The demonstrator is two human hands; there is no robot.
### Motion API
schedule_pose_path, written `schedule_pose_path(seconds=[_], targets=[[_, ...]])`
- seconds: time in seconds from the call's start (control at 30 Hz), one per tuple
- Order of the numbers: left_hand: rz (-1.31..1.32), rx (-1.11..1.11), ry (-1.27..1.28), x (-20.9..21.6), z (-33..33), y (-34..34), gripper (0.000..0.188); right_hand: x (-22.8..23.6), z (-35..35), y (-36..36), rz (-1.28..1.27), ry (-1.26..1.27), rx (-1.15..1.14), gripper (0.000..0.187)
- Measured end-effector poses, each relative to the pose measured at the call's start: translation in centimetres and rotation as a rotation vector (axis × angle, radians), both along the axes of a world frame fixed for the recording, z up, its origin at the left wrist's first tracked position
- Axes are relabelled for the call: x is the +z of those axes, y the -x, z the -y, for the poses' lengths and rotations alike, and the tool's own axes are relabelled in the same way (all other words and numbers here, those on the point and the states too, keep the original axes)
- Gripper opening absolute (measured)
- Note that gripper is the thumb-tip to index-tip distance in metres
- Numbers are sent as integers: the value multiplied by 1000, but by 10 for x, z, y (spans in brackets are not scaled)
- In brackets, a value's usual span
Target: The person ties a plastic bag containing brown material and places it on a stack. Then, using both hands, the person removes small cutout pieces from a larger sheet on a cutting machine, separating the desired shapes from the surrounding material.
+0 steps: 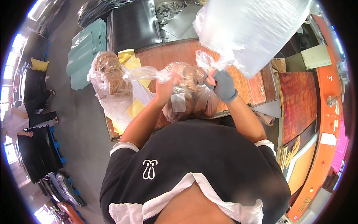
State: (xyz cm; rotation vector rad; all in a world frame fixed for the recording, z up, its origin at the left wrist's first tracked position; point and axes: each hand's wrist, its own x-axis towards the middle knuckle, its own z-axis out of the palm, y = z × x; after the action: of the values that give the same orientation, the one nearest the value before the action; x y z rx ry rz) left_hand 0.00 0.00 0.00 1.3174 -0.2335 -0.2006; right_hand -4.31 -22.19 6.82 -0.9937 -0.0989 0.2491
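Note:
A clear plastic bag (pixel 183 100) full of brown pieces stands against my body at the table's near edge; a white label shows on its side. My left hand (pixel 166 85), bare, is closed around gathered plastic at the bag's upper left, and a twisted end sticks out leftward. My right hand (pixel 223 85), in a grey fingerless glove, pinches the plastic at the upper right, with a loose end rising above the thumb. What the brown pieces are, I cannot make out. A second clear bag (pixel 107 72) with similar brown contents sits to the left on papers.
A stack of clear plastic sheets or bags (pixel 257 33) covers the far right of the reddish wooden table (pixel 167 52). Yellow and white papers (pixel 134 95) lie at left. Beyond are black sheets (pixel 134 24) and grey-green sheets (pixel 87 48). An orange machine frame (pixel 328 112) borders the right. Another person (pixel 22 117) is far left.

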Motion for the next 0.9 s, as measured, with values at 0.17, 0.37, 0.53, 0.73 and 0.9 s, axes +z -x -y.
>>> schedule_pose_path(seconds=[0.17, 0.37, 0.53, 0.73, 0.9], targets=[[-33, -16, -230, 12, 10, 5, 25, 11, -25, 6, -55, 322, -142, 24], [306, -235, -331, 34, -1, 3, 31, -7, -39, -5, -156, 423, -55, 14], [358, -2, -851, 21, -22, 34, 75, -31, -49, -17, -307, 503, -31, 15], [417, -53, -1049, -14, -20, 46, 79, -34, -43, -22, -365, 335, -131, 20], [404, -6, -1021, -16, -18, 51, 81, -29, -18, 2, -192, 54, -215, 19]])
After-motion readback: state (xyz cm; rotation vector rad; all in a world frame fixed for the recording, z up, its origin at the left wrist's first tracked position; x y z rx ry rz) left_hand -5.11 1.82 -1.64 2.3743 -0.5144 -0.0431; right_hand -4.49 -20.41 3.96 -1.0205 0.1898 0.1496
